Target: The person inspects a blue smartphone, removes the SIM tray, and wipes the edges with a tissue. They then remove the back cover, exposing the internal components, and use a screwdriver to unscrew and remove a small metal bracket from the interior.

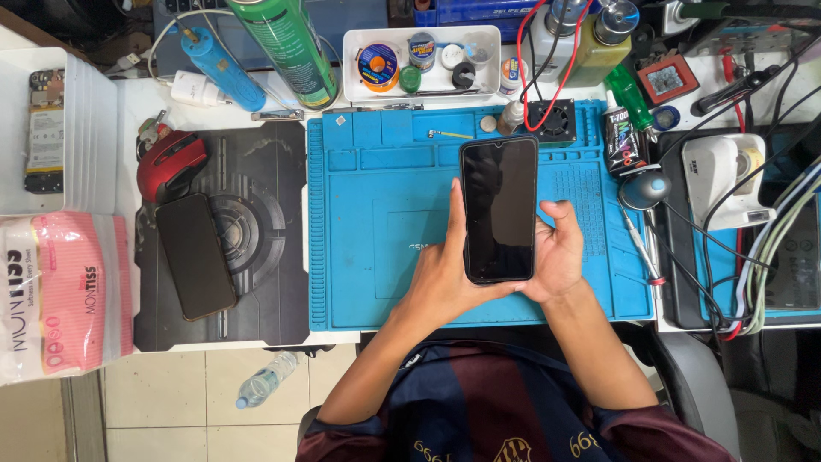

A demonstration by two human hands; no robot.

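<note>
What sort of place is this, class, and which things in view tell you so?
Most likely a phone repair bench. Both hands hold a black dark-screened smartphone over a blue compartmented silicone work mat, with a white tray of small solder reels behind it.

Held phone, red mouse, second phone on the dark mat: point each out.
held phone (499,210), head view, middle of dark screen
red mouse (171,162), head view, top shell
second phone (196,255), head view, middle of screen

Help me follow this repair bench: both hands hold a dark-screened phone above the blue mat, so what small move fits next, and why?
Probably lower the phone flat onto the blue mat. The left hand and right hand both cradle its lower end, screen up and dark, leaving neither free for the tools lying at the mat's right edge.
</note>
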